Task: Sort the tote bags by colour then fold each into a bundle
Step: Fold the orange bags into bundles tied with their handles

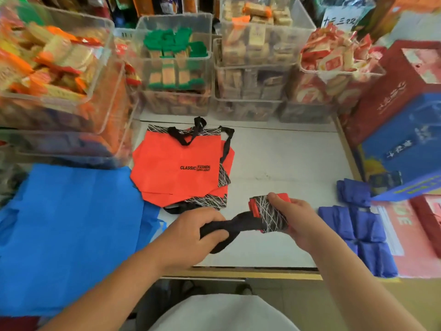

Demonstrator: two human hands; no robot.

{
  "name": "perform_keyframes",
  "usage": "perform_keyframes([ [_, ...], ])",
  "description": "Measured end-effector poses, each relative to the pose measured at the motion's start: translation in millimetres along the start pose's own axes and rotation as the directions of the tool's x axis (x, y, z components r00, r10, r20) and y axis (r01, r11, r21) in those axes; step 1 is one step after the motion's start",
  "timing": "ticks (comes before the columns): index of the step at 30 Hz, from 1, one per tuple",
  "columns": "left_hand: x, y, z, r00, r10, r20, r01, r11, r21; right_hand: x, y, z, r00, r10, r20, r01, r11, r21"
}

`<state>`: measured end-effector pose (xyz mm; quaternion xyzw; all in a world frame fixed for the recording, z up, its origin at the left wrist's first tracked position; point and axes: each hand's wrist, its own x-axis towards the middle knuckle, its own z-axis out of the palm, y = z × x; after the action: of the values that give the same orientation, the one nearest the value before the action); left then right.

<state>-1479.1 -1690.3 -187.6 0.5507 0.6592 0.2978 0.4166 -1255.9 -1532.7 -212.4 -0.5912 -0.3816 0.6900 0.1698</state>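
Orange fabric tote bundle [269,215] pinched in right grip [301,223], black handle strap [241,222] clenched in left grip [191,235] above bench [274,163] front edge; liable to unroll under slack wrapping.

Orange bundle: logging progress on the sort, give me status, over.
Left hand grips black handle; right hand holds orange bundle. Handle stretched out, not yet wrapped. Flat orange bags lie behind. Nothing in the way.
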Motion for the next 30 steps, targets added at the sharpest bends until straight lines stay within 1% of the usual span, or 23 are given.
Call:
perform_keyframes([
  [1,-1,8,-2,1.000,-0.002,-0.030,-0.001,0.996,-0.090,2,4,-7,1.000,0.031,0.002,-0.031,0.999,0.023],
  [3,2,21,0,0.993,-0.019,-0.119,-0.012,0.967,-0.255,7,13,-21,0.996,0.090,-0.007,-0.090,0.996,0.013],
  [5,8,31,7,0.979,-0.035,-0.199,-0.043,0.927,-0.373,9,22,-33,0.985,0.170,0.022,-0.170,0.985,-0.007],
  [7,14,41,21,0.958,-0.048,-0.283,-0.077,0.908,-0.412,10,30,-44,0.973,0.224,0.055,-0.224,0.974,0.007],
  [9,21,46,41,0.928,-0.096,-0.360,-0.080,0.892,-0.445,11,36,-56,0.968,0.239,0.080,-0.242,0.970,0.019],
  [11,28,37,62,0.894,-0.188,-0.407,-0.021,0.889,-0.457,13,40,-65,0.968,0.230,0.102,-0.233,0.972,0.022],
  [12,34,27,73,0.874,-0.254,-0.414,0.037,0.884,-0.465,14,41,-69,0.968,0.215,0.126,-0.221,0.975,0.034],
  [13,39,15,82,0.852,-0.336,-0.402,0.114,0.868,-0.483,14,43,-73,0.968,0.194,0.161,-0.205,0.977,0.054],
  [15,48,-8,99,0.795,-0.510,-0.330,0.303,0.804,-0.512,14,47,-82,0.967,0.148,0.205,-0.162,0.985,0.054],
  [17,54,-19,113,0.740,-0.630,-0.238,0.457,0.729,-0.510,13,52,-90,0.979,0.088,0.185,-0.082,0.996,-0.036],
  [18,58,-22,117,0.728,-0.654,-0.206,0.499,0.711,-0.495,13,54,-93,0.984,0.042,0.175,-0.028,0.996,-0.083],
  [20,65,-22,123,0.719,-0.671,-0.182,0.543,0.705,-0.456,17,53,-97,0.985,-0.041,0.165,0.069,0.983,-0.168],
  [22,71,-23,128,0.716,-0.670,-0.195,0.552,0.714,-0.430,29,52,-100,0.985,-0.087,0.146,0.123,0.958,-0.259],
  [24,77,-29,133,0.701,-0.675,-0.231,0.567,0.723,-0.394,47,56,-102,0.989,-0.084,0.122,0.121,0.934,-0.335],
  [25,80,-34,135,0.682,-0.692,-0.236,0.580,0.708,-0.403,57,61,-102,0.991,-0.069,0.113,0.107,0.923,-0.369],
  [27,86,-45,143,0.625,-0.755,-0.200,0.601,0.628,-0.494,77,74,-99,0.993,-0.066,0.101,0.106,0.875,-0.472],
  [29,91,-57,154,0.559,-0.816,-0.143,0.635,0.533,-0.559,100,94,-96,0.990,-0.116,0.079,0.140,0.763,-0.631],
  [30,93,-65,162,0.537,-0.834,-0.127,0.656,0.507,-0.559,111,106,-95,0.985,-0.154,0.075,0.161,0.688,-0.708],
])
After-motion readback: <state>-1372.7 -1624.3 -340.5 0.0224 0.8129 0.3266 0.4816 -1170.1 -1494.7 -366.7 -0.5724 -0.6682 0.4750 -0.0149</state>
